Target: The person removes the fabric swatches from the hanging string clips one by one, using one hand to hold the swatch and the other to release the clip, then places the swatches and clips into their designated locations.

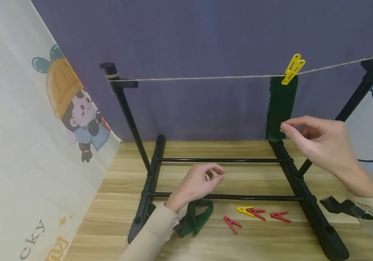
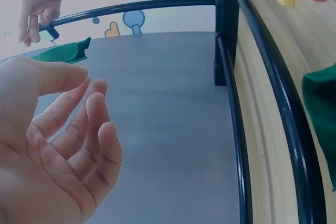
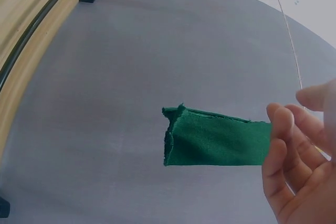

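A strip of dark green cloth (image 1: pixel 281 108) hangs from a thin string (image 1: pixel 189 78), and a yellow clothespin (image 1: pixel 293 69) sits on the string at its top. Just right of the strip's lower part is my right hand (image 1: pixel 326 143), fingers loosely bent with nothing between them. In the right wrist view a gap shows between thumb and index finger, and the hand covers one end of the cloth (image 3: pixel 218 140). My left hand (image 1: pixel 199 181) hovers over the frame's front crossbar, relaxed and holding nothing. Below it lies a looped green cloth strip (image 1: pixel 202 219), partly hidden by the sleeve.
Black posts and rails form a rack (image 1: pixel 222 160) on the wooden table (image 1: pixel 219 243). Near its front lie red clothespins (image 1: pixel 232 224) and a yellow clothespin (image 1: pixel 244 209). A purple-grey backdrop (image 1: pixel 199 36) stands behind; a printed white sheet (image 1: pixel 10 127) is at left.
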Available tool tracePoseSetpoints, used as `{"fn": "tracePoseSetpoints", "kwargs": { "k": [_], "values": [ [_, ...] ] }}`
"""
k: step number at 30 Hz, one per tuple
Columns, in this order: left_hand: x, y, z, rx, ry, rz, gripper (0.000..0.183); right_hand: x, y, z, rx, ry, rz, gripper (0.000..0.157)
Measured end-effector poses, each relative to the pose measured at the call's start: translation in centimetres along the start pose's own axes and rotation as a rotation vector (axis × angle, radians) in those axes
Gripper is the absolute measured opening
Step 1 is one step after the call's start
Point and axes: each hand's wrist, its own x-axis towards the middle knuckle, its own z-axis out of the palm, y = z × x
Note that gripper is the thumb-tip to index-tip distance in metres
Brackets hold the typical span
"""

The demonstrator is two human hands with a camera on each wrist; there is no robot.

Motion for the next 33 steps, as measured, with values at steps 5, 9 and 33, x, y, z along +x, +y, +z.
{"fn": "tracePoseSetpoints", "kwargs": {
  "k": [5, 9, 33],
  "values": [
    [0.9, 0.8, 0.2, -0.033, 0.025, 0.014, 0.012, 0.3, -0.2, -0.4, -0.022, 0.013, 0.021, 0.014],
    [1.6, 1.4, 0.9, -0.067, 0.017, 0.033, 0.013, 0.1, -0.2, -1.2, -0.059, 0.010, 0.046, 0.015],
    [4.6, 3.5, 0.9, -0.223, 0.102, 0.034, 0.013, 3.3, 0.6, -3.1, -0.094, 0.059, 0.048, 0.024]
  ]
}}
